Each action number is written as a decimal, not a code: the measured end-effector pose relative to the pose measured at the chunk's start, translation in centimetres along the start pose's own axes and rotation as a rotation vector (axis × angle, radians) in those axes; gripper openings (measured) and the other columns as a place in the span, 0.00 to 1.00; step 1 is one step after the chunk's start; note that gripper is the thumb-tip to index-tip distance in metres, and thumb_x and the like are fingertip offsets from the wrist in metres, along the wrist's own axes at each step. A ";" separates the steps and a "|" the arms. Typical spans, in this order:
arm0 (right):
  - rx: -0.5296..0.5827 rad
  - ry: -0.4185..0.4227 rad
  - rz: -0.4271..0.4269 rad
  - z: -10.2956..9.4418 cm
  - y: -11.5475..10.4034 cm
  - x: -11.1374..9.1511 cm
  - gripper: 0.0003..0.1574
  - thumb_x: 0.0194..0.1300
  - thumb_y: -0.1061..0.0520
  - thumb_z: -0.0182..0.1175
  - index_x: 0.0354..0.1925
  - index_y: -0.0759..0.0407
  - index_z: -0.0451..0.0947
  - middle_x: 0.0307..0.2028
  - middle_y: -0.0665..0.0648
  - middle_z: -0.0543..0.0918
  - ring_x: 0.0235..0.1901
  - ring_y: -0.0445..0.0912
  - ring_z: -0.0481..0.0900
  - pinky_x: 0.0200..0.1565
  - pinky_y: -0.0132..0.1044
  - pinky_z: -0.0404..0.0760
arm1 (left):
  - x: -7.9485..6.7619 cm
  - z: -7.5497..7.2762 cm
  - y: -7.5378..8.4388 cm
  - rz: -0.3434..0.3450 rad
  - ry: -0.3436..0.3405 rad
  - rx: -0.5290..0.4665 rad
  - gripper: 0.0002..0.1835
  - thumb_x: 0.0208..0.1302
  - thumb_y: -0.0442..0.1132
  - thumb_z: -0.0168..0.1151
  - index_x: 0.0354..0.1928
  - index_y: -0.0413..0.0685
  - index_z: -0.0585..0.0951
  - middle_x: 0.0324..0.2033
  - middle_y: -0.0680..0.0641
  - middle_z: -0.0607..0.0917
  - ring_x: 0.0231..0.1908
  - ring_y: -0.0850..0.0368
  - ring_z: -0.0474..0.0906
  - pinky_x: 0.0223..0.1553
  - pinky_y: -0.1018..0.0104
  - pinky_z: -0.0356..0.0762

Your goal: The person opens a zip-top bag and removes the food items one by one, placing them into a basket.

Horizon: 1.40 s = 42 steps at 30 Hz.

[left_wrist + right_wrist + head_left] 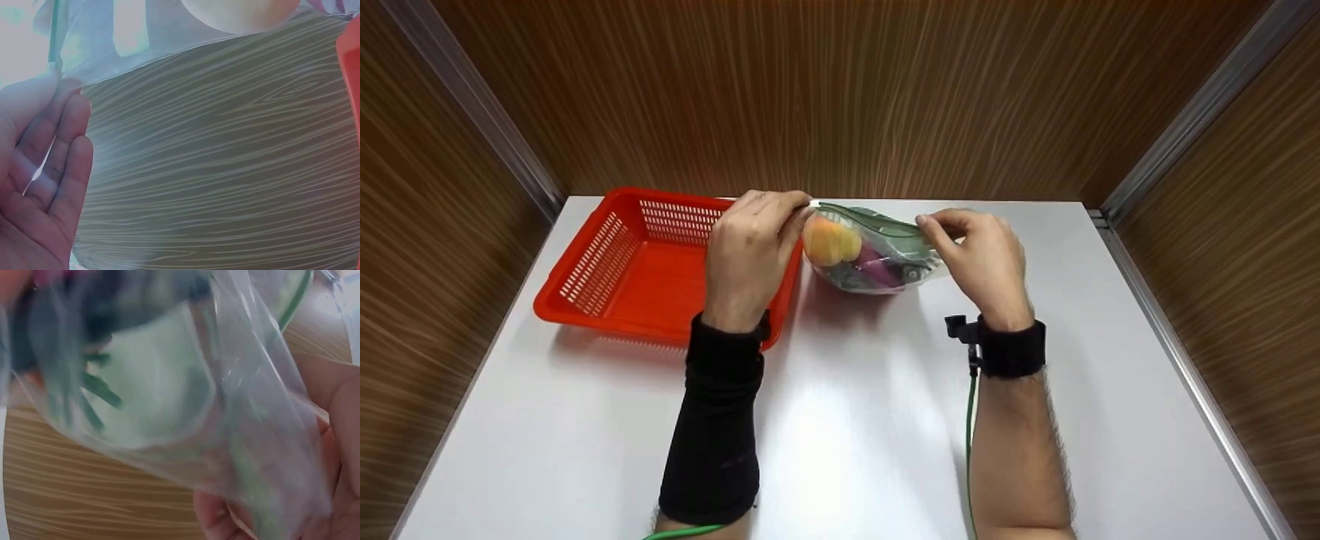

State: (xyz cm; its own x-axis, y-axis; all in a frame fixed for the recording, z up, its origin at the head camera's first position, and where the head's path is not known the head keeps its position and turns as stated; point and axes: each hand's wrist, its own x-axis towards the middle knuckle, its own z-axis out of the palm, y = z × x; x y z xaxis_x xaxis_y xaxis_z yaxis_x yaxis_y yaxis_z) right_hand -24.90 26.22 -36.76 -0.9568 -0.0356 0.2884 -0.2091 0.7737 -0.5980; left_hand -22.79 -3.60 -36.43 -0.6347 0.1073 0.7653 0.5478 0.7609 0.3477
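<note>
A clear zip bag with a green seal strip hangs between my two hands, right of the basket. Inside it show a yellow-orange rounded thing, something magenta and dark green pieces; their exact kinds are hard to tell through the plastic. My left hand pinches the white-tipped end of the strip between thumb and forefinger. With thumb and fingers my right hand pinches the strip near its other end. In the right wrist view, the bag drapes in front of that hand's fingers.
A red plastic basket with slotted walls stands at the left on the white table, partly behind my left hand. Wood-patterned panels rise behind and at both sides. A green cable runs along my right forearm.
</note>
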 end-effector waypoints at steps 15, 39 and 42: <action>0.033 -0.245 -0.172 -1.6 0.4 -0.7 0.10 0.83 0.49 0.75 0.55 0.46 0.99 0.55 0.50 0.99 0.49 0.49 0.92 0.53 0.45 0.82 | 0.0 0.4 -0.1 0.041 0.029 0.001 0.13 0.86 0.44 0.71 0.54 0.43 0.96 0.48 0.44 0.99 0.50 0.45 0.95 0.61 0.51 0.95; 0.695 0.281 -0.070 -0.5 -0.7 -0.3 0.06 0.82 0.64 0.71 0.46 0.67 0.93 0.31 0.44 0.93 0.26 0.37 0.92 0.31 0.30 0.92 | -0.5 2.1 3.6 0.190 -0.028 -0.051 0.06 0.80 0.37 0.78 0.52 0.44 0.95 0.45 0.47 0.99 0.48 0.49 0.94 0.57 0.57 0.95; 0.687 0.292 -0.074 -0.5 -0.8 -0.4 0.07 0.83 0.63 0.71 0.47 0.67 0.93 0.32 0.44 0.94 0.27 0.37 0.93 0.32 0.30 0.93 | -0.7 2.3 5.1 0.301 -0.057 -0.106 0.04 0.80 0.35 0.78 0.51 0.45 0.95 0.44 0.49 0.99 0.47 0.51 0.94 0.56 0.59 0.95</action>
State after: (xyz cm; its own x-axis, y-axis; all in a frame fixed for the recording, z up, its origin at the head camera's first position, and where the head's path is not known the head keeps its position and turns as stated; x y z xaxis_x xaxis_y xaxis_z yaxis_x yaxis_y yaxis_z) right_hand -24.27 25.94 -36.02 -0.8629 0.1716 0.4753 -0.4412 0.2029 -0.8742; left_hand -20.80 1.72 -36.42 -0.4637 0.3551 0.8117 0.7673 0.6190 0.1676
